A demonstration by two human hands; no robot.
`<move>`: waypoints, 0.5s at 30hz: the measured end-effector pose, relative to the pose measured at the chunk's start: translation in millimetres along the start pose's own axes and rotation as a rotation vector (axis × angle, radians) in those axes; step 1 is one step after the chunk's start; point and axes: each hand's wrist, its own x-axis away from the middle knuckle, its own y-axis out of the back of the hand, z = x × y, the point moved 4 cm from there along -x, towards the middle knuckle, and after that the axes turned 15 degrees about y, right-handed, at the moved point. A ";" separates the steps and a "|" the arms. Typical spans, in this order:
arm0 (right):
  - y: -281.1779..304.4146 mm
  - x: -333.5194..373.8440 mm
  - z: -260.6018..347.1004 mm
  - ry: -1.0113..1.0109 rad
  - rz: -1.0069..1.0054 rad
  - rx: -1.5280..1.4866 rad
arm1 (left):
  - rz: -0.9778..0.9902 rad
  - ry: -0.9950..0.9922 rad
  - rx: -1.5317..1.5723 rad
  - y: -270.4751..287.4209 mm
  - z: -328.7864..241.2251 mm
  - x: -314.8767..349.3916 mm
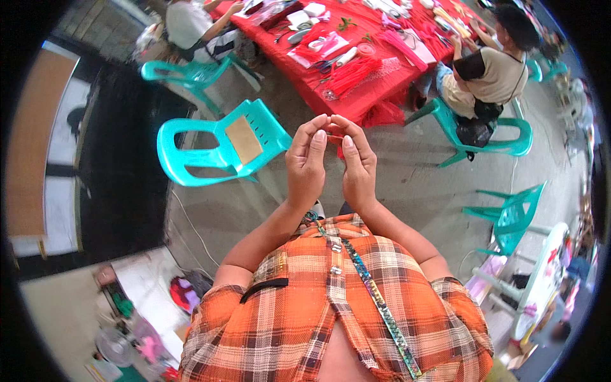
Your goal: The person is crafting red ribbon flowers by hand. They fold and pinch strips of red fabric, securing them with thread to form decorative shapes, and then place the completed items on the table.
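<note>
My left hand (307,162) and my right hand (359,162) are raised in front of my chest, their fingertips meeting at the top. The fingers are stretched and slightly curved, with both thumbs upright and a gap between the palms. Neither hand shows a clear grip on anything. A bit of red (335,138) shows in the gap; whether it lies between my hands or behind them I cannot tell. Just left of my left hand stands a turquoise plastic chair (191,151) with a brown cardboard piece (244,139) on its seat.
Ahead, a table with a red cloth (305,79) carries red strips (356,74), scissors and glue guns. A seated person (493,70) works at its right side, another (189,25) at its left. A green chair (511,216) and a white table (542,280) stand to the right.
</note>
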 end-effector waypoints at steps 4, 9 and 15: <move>2.1 -96.0 -40.3 0.076 -0.062 0.079 | 0.120 0.017 0.012 -14.9 -24.6 -110.2; 31.5 -186.5 -90.4 0.072 -0.062 0.239 | 0.165 -0.046 -0.160 -29.9 -4.4 -223.0; 35.3 -245.6 -145.5 0.035 -0.082 0.207 | 0.177 0.127 -0.012 -29.4 4.8 -293.8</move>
